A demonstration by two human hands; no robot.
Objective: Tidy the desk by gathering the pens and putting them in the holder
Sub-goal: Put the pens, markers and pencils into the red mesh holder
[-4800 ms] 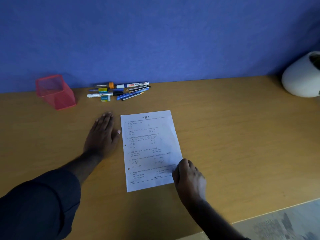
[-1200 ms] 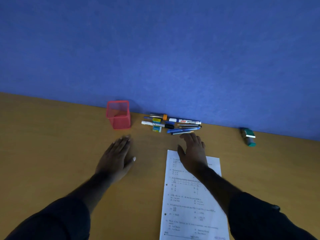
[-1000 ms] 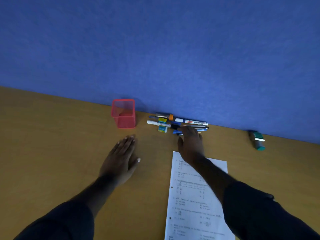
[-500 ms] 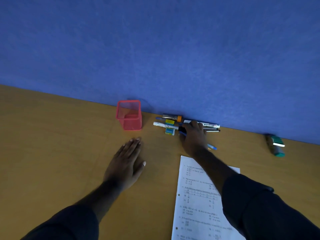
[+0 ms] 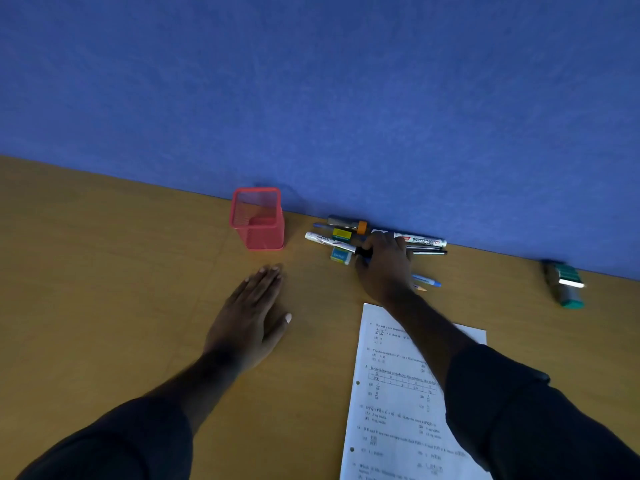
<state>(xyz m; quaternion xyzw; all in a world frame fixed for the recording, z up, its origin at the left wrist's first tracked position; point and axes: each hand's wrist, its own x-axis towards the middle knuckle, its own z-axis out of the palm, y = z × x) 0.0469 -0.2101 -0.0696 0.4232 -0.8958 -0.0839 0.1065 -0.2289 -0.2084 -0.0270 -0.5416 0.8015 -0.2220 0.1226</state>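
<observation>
A red mesh pen holder (image 5: 258,220) stands upright against the blue wall, with nothing visible inside. To its right lies a cluster of pens: a whiteboard marker (image 5: 422,241), a white pen (image 5: 327,239), an orange-capped pen (image 5: 346,223) and thin dark pens (image 5: 431,251). My right hand (image 5: 384,268) is curled over the cluster, gripping blue pens (image 5: 426,280) whose ends stick out to the right of my palm. My left hand (image 5: 251,315) lies flat on the desk below the holder, fingers together, holding nothing.
Two small erasers, a yellow eraser (image 5: 341,234) and a teal eraser (image 5: 341,255), lie among the pens. A printed sheet (image 5: 394,403) lies under my right forearm. A green-and-grey object (image 5: 564,282) sits at the wall to the right. The wooden desk (image 5: 104,289) extends left.
My right hand went from the sheet up to the pen cluster and closed over the blue pens, pulling them askew. The left hand stayed flat.
</observation>
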